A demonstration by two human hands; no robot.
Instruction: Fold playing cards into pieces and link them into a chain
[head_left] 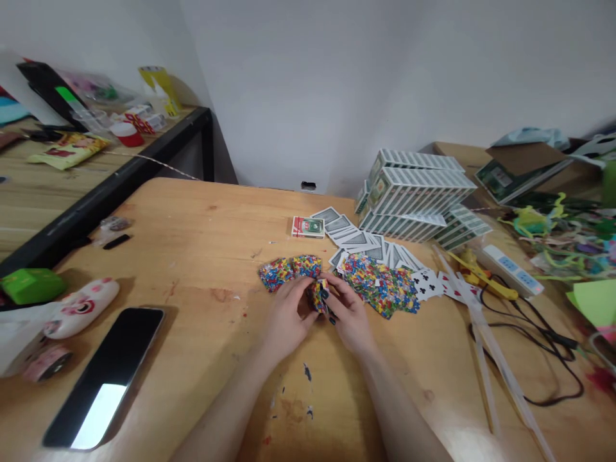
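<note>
My left hand [289,314] and my right hand [353,311] meet at the middle of the table, fingers closed around a small bundle of multicoloured cards [316,296]. Dark marks show on the bundle's right side, too small to read. Just beyond my left fingers lie two small piles with the same speckled red, blue, yellow and green pattern, a left pile [275,274] and a right pile [307,265]. Beside my right hand a wider spread of speckled cards [380,282] partly covers grey-backed playing cards [359,240]. Face-up club cards [427,283] stick out at its right.
A card box [308,227] lies behind the piles. Striped card cartons [421,189] are stacked at the back right. A power strip [511,269], black cable [524,350] and clear plastic strips [481,327] lie right. A phone [106,375] rests at left.
</note>
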